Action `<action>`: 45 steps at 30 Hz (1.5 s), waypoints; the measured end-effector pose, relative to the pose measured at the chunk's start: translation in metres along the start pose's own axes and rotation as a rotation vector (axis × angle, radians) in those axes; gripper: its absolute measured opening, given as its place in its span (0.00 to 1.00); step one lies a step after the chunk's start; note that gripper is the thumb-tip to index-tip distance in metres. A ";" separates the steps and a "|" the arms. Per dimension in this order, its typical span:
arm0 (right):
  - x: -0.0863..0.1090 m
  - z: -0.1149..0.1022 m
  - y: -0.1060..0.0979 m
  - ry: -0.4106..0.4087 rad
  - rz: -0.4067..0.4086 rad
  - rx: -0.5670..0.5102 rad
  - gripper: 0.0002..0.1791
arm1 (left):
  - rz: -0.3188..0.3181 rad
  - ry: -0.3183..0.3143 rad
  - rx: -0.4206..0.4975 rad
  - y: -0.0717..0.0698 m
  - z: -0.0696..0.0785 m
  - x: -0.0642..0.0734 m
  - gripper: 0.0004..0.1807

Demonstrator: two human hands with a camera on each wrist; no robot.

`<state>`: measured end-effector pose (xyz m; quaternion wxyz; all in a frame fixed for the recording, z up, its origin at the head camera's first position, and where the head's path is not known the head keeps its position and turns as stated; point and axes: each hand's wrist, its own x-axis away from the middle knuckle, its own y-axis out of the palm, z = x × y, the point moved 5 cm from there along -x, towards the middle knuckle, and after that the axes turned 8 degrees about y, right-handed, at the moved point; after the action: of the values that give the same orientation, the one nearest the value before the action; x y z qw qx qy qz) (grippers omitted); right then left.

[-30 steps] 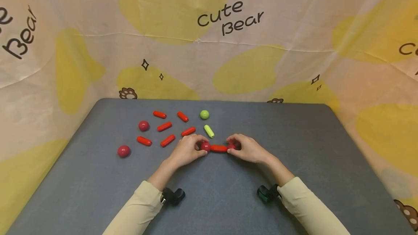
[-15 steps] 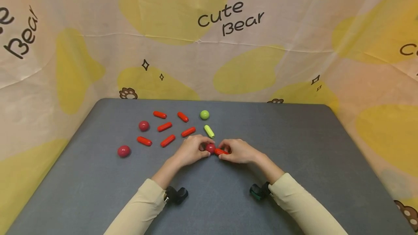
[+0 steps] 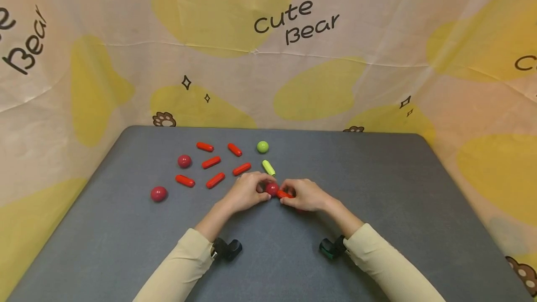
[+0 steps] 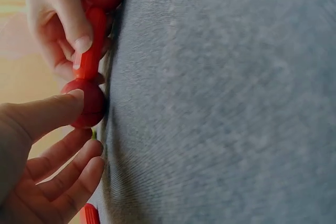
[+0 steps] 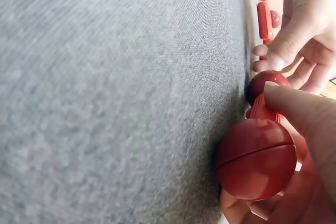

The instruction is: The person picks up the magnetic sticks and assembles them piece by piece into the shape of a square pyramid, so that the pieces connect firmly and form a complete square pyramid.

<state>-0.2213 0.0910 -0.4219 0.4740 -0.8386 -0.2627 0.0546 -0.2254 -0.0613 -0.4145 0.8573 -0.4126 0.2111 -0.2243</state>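
Observation:
My left hand [image 3: 244, 193] pinches a dark red ball [image 3: 272, 188] between thumb and fingers. Facing it, my right hand [image 3: 308, 195] grips a ridged red rod [image 4: 93, 40] by its middle. One end of the rod meets the left hand's ball in the left wrist view. At its other end sits a second red ball [image 5: 256, 158], large in the right wrist view with a seam round it; in the head view my right hand mostly hides it. The three pieces line up like a dumbbell, low over the grey table [image 3: 268, 260].
Several loose red rods [image 3: 216, 180] lie at the left and back left, with two red balls [image 3: 159, 194] near them. Behind my hands are a yellow-green rod [image 3: 268, 168] and a green ball [image 3: 262, 147]. A printed cloth [image 3: 235, 22] hangs beyond the table's back edge.
My right hand has shifted left from the far ball to the rod, and the left hand's ball has moved slightly right. In the last half second the hands have barely moved.

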 end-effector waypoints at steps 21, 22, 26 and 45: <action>0.013 0.026 -0.017 0.262 0.142 -0.057 0.13 | 0.172 0.015 0.024 -0.014 -0.007 -0.029 0.22; 0.013 0.027 -0.017 0.276 0.149 -0.066 0.14 | 0.163 0.007 0.024 -0.013 -0.008 -0.031 0.23; 0.014 0.032 -0.018 0.326 0.183 -0.083 0.15 | 0.116 -0.025 0.030 -0.010 -0.014 -0.036 0.26; 0.013 0.041 -0.018 0.398 0.211 -0.113 0.17 | 0.006 -0.061 -0.014 0.000 -0.024 -0.044 0.20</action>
<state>-0.2315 0.1363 -0.4279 0.4605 -0.8809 -0.0773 -0.0774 -0.2745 -0.0510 -0.4206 0.8610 -0.4247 0.1877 -0.2076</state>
